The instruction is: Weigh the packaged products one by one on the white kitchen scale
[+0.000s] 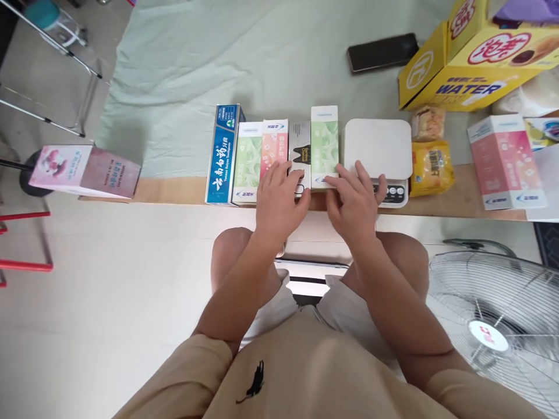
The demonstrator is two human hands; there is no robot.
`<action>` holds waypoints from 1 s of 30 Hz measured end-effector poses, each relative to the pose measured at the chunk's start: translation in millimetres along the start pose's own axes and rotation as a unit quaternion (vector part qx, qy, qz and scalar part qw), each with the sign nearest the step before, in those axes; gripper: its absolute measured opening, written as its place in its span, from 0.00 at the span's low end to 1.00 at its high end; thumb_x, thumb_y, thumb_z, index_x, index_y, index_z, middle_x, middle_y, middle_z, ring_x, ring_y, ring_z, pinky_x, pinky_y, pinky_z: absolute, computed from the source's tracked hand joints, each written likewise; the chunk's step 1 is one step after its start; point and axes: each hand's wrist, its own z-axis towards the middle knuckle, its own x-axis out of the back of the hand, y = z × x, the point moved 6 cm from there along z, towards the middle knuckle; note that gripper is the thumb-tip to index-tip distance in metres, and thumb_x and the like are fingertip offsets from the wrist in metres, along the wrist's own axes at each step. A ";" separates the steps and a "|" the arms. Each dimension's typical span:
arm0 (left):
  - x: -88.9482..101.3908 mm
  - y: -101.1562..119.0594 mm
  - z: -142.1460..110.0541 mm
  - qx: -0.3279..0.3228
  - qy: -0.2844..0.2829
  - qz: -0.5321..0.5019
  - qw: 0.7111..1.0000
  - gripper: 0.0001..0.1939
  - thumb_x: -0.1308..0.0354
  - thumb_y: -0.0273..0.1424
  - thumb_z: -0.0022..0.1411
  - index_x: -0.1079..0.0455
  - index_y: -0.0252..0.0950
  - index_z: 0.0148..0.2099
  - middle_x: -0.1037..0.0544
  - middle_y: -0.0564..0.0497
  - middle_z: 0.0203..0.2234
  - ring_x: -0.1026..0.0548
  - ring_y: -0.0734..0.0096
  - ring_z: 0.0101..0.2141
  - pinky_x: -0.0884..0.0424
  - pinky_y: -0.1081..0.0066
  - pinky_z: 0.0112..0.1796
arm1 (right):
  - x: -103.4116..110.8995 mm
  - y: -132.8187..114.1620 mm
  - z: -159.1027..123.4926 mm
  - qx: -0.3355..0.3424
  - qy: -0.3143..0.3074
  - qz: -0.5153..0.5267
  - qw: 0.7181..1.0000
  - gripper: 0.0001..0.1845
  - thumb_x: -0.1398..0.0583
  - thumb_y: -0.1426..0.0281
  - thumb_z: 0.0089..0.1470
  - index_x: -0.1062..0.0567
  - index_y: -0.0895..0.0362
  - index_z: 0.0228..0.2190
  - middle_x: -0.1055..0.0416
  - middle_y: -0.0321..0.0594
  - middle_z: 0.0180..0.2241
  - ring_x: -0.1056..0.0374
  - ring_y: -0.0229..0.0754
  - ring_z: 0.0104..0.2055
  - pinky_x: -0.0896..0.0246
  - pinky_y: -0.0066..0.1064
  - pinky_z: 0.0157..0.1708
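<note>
Toothpaste boxes stand in a row along the table's near edge: a blue box (223,157), a green box (248,163), a pink box (275,139), a grey charcoal toothpaste box (300,137) and a second green box (324,139). My left hand (280,201) rests over the near ends of the pink and grey boxes, fingers stretched out and partly covering them. Beside the second green box, my right hand (354,201) has its fingers spread, with its index fingertip at that box's near end. Its other fingers lie over the near edge of a white kitchen scale (378,148).
A black phone (383,53) lies on the green cloth (183,75). Right of the scale are yellow snack packets (431,169), a yellow carton (469,75) and a pink box (504,160). Another pink box (85,170) sits at the left corner. A fan (493,331) stands lower right.
</note>
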 end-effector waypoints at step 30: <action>-228.8 264.0 59.4 -0.071 -0.127 -0.299 0.943 0.20 0.41 0.34 0.71 0.35 0.38 0.62 0.27 0.39 0.63 0.29 0.56 0.65 0.32 0.56 0.66 | 126.3 215.9 -25.9 -0.401 0.219 0.199 0.867 0.19 0.43 0.57 0.62 0.29 0.53 0.51 0.33 0.51 0.58 0.36 0.51 0.66 0.39 0.55 0.68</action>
